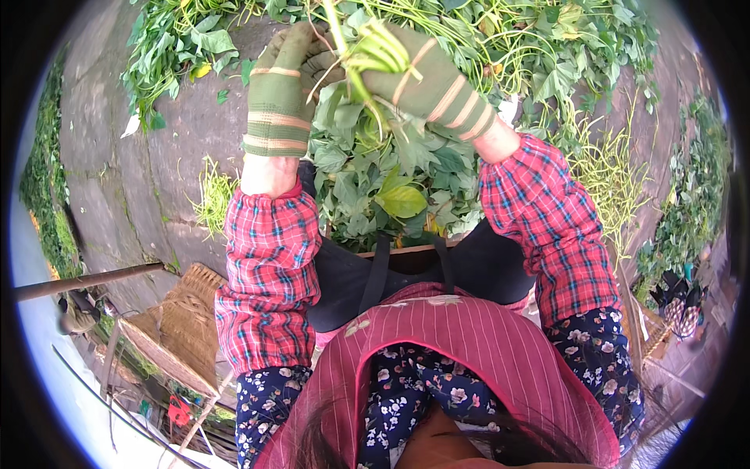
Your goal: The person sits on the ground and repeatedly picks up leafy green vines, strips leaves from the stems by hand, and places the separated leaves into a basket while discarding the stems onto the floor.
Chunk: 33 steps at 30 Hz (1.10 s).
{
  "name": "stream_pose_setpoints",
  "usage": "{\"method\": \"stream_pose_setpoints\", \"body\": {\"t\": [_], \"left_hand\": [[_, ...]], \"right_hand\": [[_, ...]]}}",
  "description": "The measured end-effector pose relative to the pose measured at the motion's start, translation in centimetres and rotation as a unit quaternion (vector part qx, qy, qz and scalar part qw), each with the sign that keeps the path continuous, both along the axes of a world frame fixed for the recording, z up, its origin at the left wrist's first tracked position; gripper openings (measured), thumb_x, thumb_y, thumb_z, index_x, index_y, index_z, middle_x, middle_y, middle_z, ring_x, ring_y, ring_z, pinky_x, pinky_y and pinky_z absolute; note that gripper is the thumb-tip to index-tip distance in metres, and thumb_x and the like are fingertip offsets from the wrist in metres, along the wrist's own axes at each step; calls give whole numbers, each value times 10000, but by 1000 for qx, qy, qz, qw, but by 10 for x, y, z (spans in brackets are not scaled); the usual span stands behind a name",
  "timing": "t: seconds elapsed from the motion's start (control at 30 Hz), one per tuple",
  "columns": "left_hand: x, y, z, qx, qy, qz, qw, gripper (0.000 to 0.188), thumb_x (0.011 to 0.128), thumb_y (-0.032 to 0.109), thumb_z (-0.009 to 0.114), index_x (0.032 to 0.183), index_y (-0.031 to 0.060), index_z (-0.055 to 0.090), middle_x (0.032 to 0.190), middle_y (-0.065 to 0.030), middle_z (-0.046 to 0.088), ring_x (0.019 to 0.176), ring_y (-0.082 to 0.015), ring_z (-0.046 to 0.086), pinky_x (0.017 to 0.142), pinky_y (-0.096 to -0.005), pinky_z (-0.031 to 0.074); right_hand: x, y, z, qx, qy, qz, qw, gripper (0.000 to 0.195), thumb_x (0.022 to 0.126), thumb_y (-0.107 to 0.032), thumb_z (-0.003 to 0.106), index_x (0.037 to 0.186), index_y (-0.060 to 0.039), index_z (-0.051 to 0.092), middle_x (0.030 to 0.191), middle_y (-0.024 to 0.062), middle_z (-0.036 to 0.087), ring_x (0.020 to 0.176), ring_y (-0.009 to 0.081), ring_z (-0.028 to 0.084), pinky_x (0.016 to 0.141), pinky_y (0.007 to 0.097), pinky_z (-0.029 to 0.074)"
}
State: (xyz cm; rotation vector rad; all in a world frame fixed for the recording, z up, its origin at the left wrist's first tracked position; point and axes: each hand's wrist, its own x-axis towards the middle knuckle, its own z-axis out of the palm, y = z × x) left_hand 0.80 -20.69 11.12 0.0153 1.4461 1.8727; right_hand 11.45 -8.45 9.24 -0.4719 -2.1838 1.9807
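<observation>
My right hand (419,76), in a green knit glove with pale orange bands, grips a small bundle of light green stems (378,51). A thicker pale stalk (335,26) rises out of the bundle. My left hand (284,82), gloved the same way, is beside it with bent fingers reaching the stalk. Whether those fingers pinch a stem is hidden. Beneath both hands, a heap of green leaves (398,170) fills the space between my knees, with one yellowing leaf (402,199) on top.
Leafy vines (562,53) spread over the grey paved ground (140,129) ahead. Small piles of cut stems lie left (215,198) and right (612,176). A woven basket (176,328) and a wooden pole (88,281) are at my lower left. More greenery (682,199) lies far right.
</observation>
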Motion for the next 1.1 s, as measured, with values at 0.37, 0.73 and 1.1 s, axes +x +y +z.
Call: {"method": "stream_pose_setpoints", "body": {"t": [0.37, 0.73, 1.1], "left_hand": [[27, 8, -13, -124, 257, -211, 935, 189, 842, 191, 545, 892, 10, 562, 664, 9, 525, 561, -53, 472, 509, -193, 392], [28, -2, 13, 9, 115, -268, 957, 267, 862, 240, 479, 762, 0, 538, 657, -44, 515, 594, -92, 447, 527, -248, 365], [-11, -8, -5, 244, -187, -200, 930, 258, 901, 277, 415, 797, 60, 508, 753, -69, 516, 563, -105, 402, 483, -222, 331]], "right_hand": [[-5, 16, -4, 151, 4, -116, 982, 354, 700, -213, 623, 1009, -51, 564, 868, 138, 632, 794, 283, 619, 693, 336, 495], [-4, 43, 29, 273, 174, -177, 930, 245, 771, -89, 568, 1001, -10, 533, 778, 103, 592, 683, 195, 565, 565, 302, 454], [4, 30, -6, -96, -48, 30, 994, 329, 690, -191, 670, 970, -32, 601, 839, 73, 645, 749, 139, 606, 664, 280, 484]]}}
